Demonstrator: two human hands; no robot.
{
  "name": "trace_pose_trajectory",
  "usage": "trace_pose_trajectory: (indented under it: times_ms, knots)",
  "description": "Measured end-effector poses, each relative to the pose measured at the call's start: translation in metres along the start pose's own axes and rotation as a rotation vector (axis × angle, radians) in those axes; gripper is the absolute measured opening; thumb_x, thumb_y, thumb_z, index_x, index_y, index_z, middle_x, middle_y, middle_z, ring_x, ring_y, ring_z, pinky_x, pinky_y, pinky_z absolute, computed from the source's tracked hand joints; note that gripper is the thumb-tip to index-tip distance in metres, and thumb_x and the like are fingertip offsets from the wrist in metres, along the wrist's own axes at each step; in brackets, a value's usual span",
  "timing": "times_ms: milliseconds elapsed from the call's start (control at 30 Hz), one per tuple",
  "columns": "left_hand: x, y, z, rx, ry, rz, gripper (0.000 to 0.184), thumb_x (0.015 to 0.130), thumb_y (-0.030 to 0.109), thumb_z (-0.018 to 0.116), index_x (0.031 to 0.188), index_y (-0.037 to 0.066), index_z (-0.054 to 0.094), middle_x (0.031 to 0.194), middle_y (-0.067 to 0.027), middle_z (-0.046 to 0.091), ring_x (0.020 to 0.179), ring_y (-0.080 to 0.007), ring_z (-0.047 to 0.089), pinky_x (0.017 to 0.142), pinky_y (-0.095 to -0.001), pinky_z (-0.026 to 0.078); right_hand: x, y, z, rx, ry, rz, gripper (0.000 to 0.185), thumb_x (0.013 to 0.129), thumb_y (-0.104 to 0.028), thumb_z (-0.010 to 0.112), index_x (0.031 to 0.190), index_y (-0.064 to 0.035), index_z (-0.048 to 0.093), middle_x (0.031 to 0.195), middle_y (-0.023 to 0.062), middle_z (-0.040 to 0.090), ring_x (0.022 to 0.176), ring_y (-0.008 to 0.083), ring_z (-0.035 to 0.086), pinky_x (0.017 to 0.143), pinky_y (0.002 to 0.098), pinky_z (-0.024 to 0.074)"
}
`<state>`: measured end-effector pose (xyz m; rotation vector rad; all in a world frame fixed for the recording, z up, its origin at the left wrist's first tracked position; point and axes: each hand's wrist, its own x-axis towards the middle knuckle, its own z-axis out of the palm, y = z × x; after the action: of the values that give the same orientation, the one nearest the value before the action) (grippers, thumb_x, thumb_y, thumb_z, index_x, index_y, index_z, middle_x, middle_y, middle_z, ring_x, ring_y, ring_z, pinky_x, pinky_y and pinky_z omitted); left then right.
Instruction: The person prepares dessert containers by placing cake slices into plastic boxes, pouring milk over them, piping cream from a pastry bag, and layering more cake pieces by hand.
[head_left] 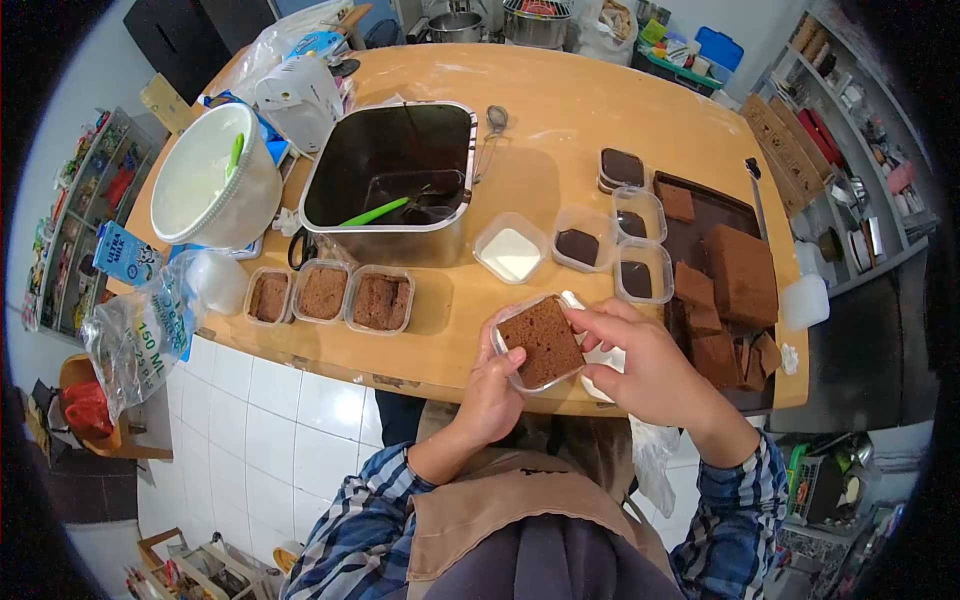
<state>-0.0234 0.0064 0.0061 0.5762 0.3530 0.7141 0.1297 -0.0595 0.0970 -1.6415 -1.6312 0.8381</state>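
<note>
My left hand (pixel 487 392) is closed around a small clear plastic container (pixel 512 378) near the table's front edge. A square slice of chocolate cake (pixel 541 342) sits at the container's mouth, slightly tilted. My right hand (pixel 640 358) grips the slice's right side between fingers and thumb. Just beyond is a container of white cream (pixel 510 254). Containers with a dark glossy layer, one of them (pixel 577 247) nearest, stand to its right. To the left, three containers hold cake, including this one (pixel 380 300).
A dark tray (pixel 690 235) at right carries a cake block (pixel 740 272) and cut pieces. A deep metal pan (pixel 390 135) holds dark sauce and a green-handled spatula (pixel 377 211). Left of it stands a white tub (pixel 215 180). A small strainer (pixel 496 120) lies behind.
</note>
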Motion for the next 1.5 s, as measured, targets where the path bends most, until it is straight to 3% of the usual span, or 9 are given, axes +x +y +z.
trace_pose_trajectory:
  times_ms: [67, 233, 333, 533, 833, 1133, 1333, 1433, 1500]
  knots:
    - [0.0, 0.003, -0.003, -0.038, -0.06, -0.001, 0.061, 0.076, 0.011, 0.054, 0.129, 0.009, 0.024, 0.127, -0.0113, 0.037, 0.12, -0.0246, 0.038, 0.098, -0.0424, 0.034, 0.0, 0.001, 0.0, -0.021, 0.012, -0.043, 0.044, 0.068, 0.004, 0.056, 0.111, 0.0047, 0.05, 0.09, 0.0151, 0.052, 0.082, 0.0271, 0.055, 0.073, 0.0332, 0.0438]
    - [-0.002, 0.005, -0.006, -0.025, -0.121, 0.034, 0.071, 0.069, 0.005, 0.057, 0.131, 0.008, 0.022, 0.129, -0.011, 0.035, 0.121, -0.0243, 0.036, 0.1, -0.041, 0.033, 0.0, -0.001, -0.003, -0.05, 0.001, -0.094, 0.041, 0.069, 0.005, 0.056, 0.109, 0.0032, 0.052, 0.086, 0.015, 0.056, 0.083, 0.0307, 0.055, 0.073, 0.0346, 0.0444]
    - [-0.002, 0.004, -0.009, -0.001, -0.133, 0.059, 0.075, 0.066, 0.002, 0.058, 0.131, 0.009, 0.021, 0.13, -0.0111, 0.034, 0.122, -0.0243, 0.035, 0.1, -0.0407, 0.032, -0.001, -0.002, -0.002, -0.049, 0.03, -0.094, 0.039, 0.068, 0.005, 0.057, 0.107, 0.0014, 0.054, 0.084, 0.014, 0.058, 0.08, 0.0307, 0.055, 0.071, 0.0354, 0.0446]
    - [-0.003, 0.008, -0.007, 0.0, -0.149, 0.021, 0.077, 0.064, -0.003, 0.056, 0.131, 0.009, 0.021, 0.131, -0.0114, 0.033, 0.122, -0.0244, 0.034, 0.102, -0.0399, 0.03, 0.003, 0.007, 0.001, -0.26, 0.132, -0.325, 0.024, 0.067, 0.002, 0.062, 0.091, -0.0019, 0.063, 0.086, 0.0115, 0.059, 0.079, 0.0277, 0.053, 0.068, 0.0343, 0.0446]
    - [-0.003, 0.005, -0.014, 0.029, -0.139, -0.035, 0.077, 0.061, -0.008, 0.05, 0.131, 0.008, 0.023, 0.131, -0.0107, 0.034, 0.122, -0.0229, 0.035, 0.102, -0.0383, 0.03, 0.001, 0.009, -0.001, -0.309, 0.098, -0.303, 0.024, 0.067, -0.001, 0.067, 0.091, -0.0053, 0.065, 0.103, 0.0132, 0.052, 0.082, 0.0265, 0.051, 0.07, 0.0324, 0.0449]
    - [-0.004, 0.008, -0.014, 0.064, -0.136, -0.034, 0.077, 0.059, -0.01, 0.047, 0.13, 0.008, 0.023, 0.131, -0.0104, 0.034, 0.122, -0.0225, 0.035, 0.102, -0.0381, 0.029, -0.005, 0.017, 0.006, 0.015, 0.085, -0.146, 0.029, 0.067, -0.006, 0.071, 0.096, -0.0048, 0.063, 0.11, 0.0119, 0.049, 0.084, 0.0213, 0.056, 0.073, 0.0296, 0.0463]
    - [-0.005, 0.008, -0.013, 0.131, -0.129, -0.001, 0.079, 0.059, -0.009, 0.049, 0.131, 0.007, 0.022, 0.129, -0.0097, 0.034, 0.121, -0.0212, 0.035, 0.102, -0.0354, 0.028, -0.006, 0.016, 0.007, 0.159, 0.08, -0.062, 0.042, 0.067, 0.002, 0.069, 0.107, -0.0037, 0.058, 0.111, 0.009, 0.047, 0.08, 0.0135, 0.054, 0.073, 0.0254, 0.0446]
    - [-0.008, 0.009, -0.013, 0.245, -0.149, 0.01, 0.08, 0.059, -0.008, 0.051, 0.132, 0.007, 0.02, 0.126, -0.0091, 0.036, 0.119, -0.0195, 0.035, 0.1, -0.0328, 0.028, -0.003, 0.013, 0.005, 0.254, 0.155, -0.03, 0.041, 0.071, 0.005, 0.064, 0.11, -0.0025, 0.055, 0.111, 0.0089, 0.046, 0.08, 0.0112, 0.053, 0.073, 0.0243, 0.0448]
    - [-0.009, 0.01, -0.011, 0.31, -0.171, 0.013, 0.081, 0.06, -0.008, 0.051, 0.133, 0.007, 0.019, 0.124, -0.0088, 0.037, 0.118, -0.0187, 0.036, 0.099, -0.0316, 0.028, -0.001, 0.018, 0.006, 0.314, 0.149, -0.017, 0.034, 0.074, 0.0, 0.064, 0.107, -0.0025, 0.056, 0.111, 0.0093, 0.047, 0.079, 0.0108, 0.055, 0.072, 0.0239, 0.0453]
